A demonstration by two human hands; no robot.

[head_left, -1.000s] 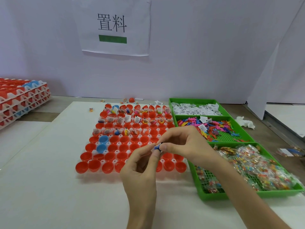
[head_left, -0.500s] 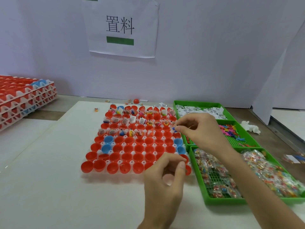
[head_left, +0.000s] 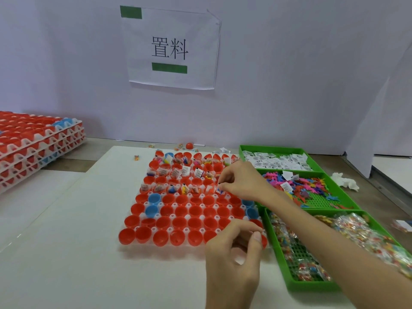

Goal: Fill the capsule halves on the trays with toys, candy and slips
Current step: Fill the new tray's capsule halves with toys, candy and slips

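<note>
Item 1: capsule tray [head_left: 201,217], at the centre of the white matte tabletop [head_left: 66,253]. It is a white moulded grid seating glossy red half-shells [head_left: 178,223], with a few blue ones [head_left: 153,199] toward 9 and 3 o'clock. The rows at 12 o'clock hold toys, candy and printed slips; the rows at 6 o'clock are bare cups.

Item 2: right hand [head_left: 240,181], over the tray's 2 o'clock area, fingertips pinching a small blue-and-white piece [head_left: 220,191] just above a cup.

Item 3: left hand [head_left: 234,259], at the tray's 5 o'clock corner and covering some shells. Its fingers are curled toward the thumb; whether it holds anything cannot be told.

Item 4: green perforated plastic bins [head_left: 316,284], at 3 o'clock, touching the tray. They hold folded paper slips [head_left: 276,160], thin coloured plastic toys [head_left: 312,188] and cellophane-wrapped candy [head_left: 361,235].

Surroundings: a pale wall with a paper sign [head_left: 171,50] at 12 o'clock, stacked capsule trays [head_left: 38,143] at 9 o'clock, a loose red capsule [head_left: 189,145] behind the tray, and a crumpled tissue [head_left: 344,182] beyond the bins.
</note>
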